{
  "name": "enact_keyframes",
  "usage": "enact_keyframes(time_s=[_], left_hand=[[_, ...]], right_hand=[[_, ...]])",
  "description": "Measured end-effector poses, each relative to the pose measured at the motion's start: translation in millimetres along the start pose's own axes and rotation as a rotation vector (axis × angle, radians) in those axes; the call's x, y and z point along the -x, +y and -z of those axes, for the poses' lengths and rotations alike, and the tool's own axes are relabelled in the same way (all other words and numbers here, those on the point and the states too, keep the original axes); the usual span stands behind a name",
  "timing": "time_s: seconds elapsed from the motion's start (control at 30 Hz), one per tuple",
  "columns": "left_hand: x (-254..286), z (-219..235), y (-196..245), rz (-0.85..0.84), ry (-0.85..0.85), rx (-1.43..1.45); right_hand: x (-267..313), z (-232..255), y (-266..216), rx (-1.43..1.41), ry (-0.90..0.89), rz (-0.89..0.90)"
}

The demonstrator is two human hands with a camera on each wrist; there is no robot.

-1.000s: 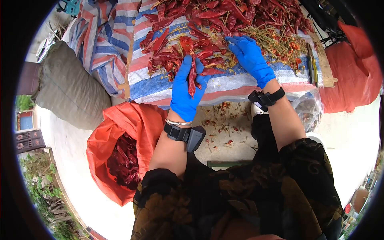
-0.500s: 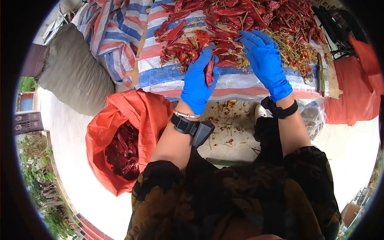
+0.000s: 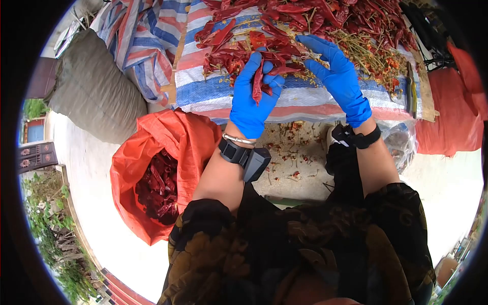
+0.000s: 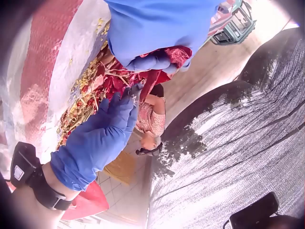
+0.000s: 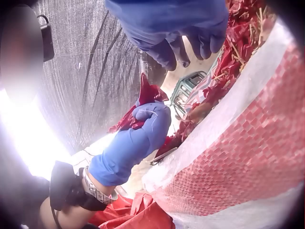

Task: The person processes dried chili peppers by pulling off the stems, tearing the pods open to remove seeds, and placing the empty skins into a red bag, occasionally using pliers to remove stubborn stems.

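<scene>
Beside my left forearm, a red sack (image 3: 195, 147) holds dried peppers (image 3: 160, 185); my left hand (image 3: 250, 104) grips more peppers (image 3: 258, 85) above the striped sheet (image 3: 203, 92), my right hand (image 3: 339, 84) is spread and empty, and beyond lie stems (image 3: 358, 48) and a pepper pile (image 3: 351, 18)

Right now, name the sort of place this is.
Probably an outdoor yard used for sorting dried peppers: peppers heaped on a striped sheet, a red sack of more below, and greenery beyond the pale ground.
</scene>
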State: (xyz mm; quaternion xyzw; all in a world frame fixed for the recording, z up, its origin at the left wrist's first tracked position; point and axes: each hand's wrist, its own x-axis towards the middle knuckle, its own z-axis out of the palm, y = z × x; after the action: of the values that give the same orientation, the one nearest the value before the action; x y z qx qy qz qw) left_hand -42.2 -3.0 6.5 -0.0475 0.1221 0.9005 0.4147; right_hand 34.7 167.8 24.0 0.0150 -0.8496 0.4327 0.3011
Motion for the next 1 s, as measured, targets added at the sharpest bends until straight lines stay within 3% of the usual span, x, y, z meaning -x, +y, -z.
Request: enact_keyframes(time_s=[0.03, 0.1, 0.13, 0.2, 0.33, 0.4, 0.43, 0.5, 0.7, 0.77, 0.83, 0.87, 1.0], left_hand=[[-0.2, 1.0, 0.0, 0.002, 0.0, -0.001], [-1.6, -0.4, -0.4, 0.095, -0.19, 0.111], [-1.2, -2.2, -0.8, 0.098, -0.192, 0.11], [1.8, -5.5, -2.1, 0.108, -0.135, 0.105], [-0.3, -0.4, -0.5, 0.124, -0.213, 0.176], [3.3, -3.2, 3.5, 0.096, -0.162, 0.172], [3.5, -3.2, 5.0, 0.095, -0.164, 0.171], [3.5, -3.1, 7.5, 0.064, -0.196, 0.165], [7.5, -5.6, 18.1, 0.04, -0.224, 0.193], [13.2, -7.1, 24.6, -0.028, -0.196, 0.167], [20.2, -7.1, 33.5, -0.09, -0.001, 0.123], [21.9, -3.3, 39.3, -0.077, -0.073, 0.153], [46.2, 1.3, 58.8, -0.245, -0.011, 0.109]], right_hand=[[-0.3, -1.9, -4.7, 0.001, 0.002, -0.001], [-0.3, -4.8, -17.9, -0.228, -0.118, -0.208], [0.8, -7.7, -21.6, -0.227, -0.115, -0.208], [3.9, -12.2, -25.8, -0.522, -0.247, -0.312], [11.4, -15.7, 9.6, -0.582, -0.204, -0.391], [5.4, -2.6, 19.3, -0.058, -0.107, -0.28], [1.3, 2.9, 22.7, -0.058, -0.107, -0.278], [-5.1, 12.8, 27.4, 0.577, 0.128, -0.041], [-4.4, 14.9, 27.3, 0.431, 0.139, -0.114], [-4.2, 12.4, 26.8, 0.404, 0.109, -0.09], [-4.7, 11.2, 26.2, 0.389, 0.1, -0.115], [-4.5, 10.8, 26.1, 0.384, 0.098, -0.11], [-3.5, 10.8, 27.2, 0.365, 0.059, -0.104]])
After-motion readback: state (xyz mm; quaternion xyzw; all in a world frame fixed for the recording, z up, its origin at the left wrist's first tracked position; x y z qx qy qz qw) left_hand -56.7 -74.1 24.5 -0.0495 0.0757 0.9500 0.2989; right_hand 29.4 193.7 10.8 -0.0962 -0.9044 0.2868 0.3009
